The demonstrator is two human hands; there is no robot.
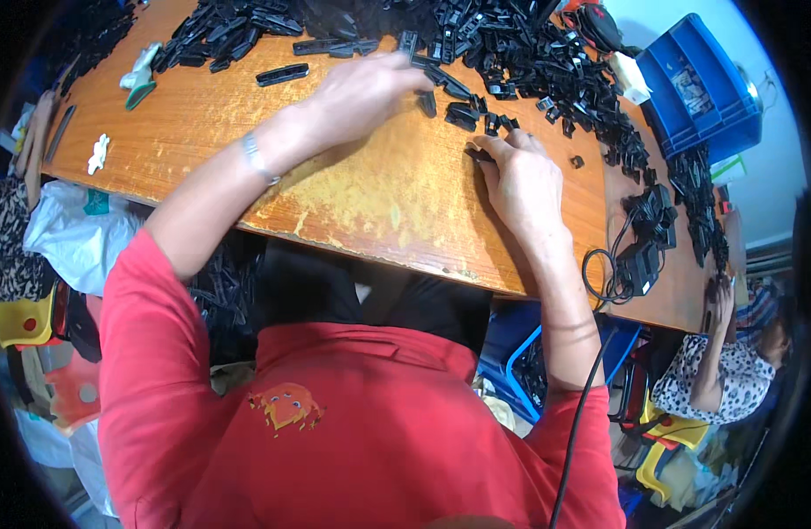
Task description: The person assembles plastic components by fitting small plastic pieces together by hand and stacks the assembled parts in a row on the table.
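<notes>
My left hand (366,93) reaches over the far middle of the wooden table (361,194), blurred, its fingertips at some long black plastic pieces (445,82). Whether it grips one of them cannot be made out. Closer to me on the right, my right hand (522,176) is closed, with a small black plastic piece (479,155) between thumb and fingers. Just beyond it lie several short black pieces (465,115). A single long black piece (282,75) rests left of my left hand.
A large heap of black parts (529,53) covers the far side, another pile (225,31) the far left. A blue crate (701,88) stands far right. Black adapters with cable (639,251) lie at the right edge. Other people's hands (721,300) show at both sides.
</notes>
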